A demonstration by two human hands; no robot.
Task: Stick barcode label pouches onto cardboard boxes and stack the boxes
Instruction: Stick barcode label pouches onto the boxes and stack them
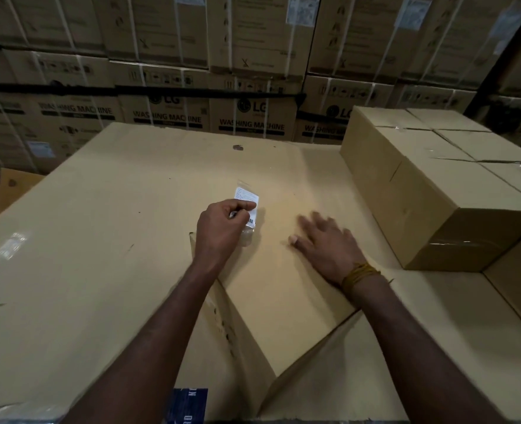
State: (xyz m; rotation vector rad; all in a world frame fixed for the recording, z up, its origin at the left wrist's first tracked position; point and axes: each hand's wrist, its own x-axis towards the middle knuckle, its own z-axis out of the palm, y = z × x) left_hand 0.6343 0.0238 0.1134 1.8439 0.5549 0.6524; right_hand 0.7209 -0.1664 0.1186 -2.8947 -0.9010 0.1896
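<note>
The left hand (222, 223) pinches a light, floppy, probably slippery label pouch (247, 206) by its edge; the right hand (320, 240) rests flat, fingers spread, on the box (283, 286).

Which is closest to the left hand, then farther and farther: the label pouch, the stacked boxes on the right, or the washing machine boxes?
From the left hand:
1. Label pouch, pinched in its fingers.
2. Stacked boxes, off to the right, past the right hand.
3. Washing machine boxes, at the back wall.
</note>
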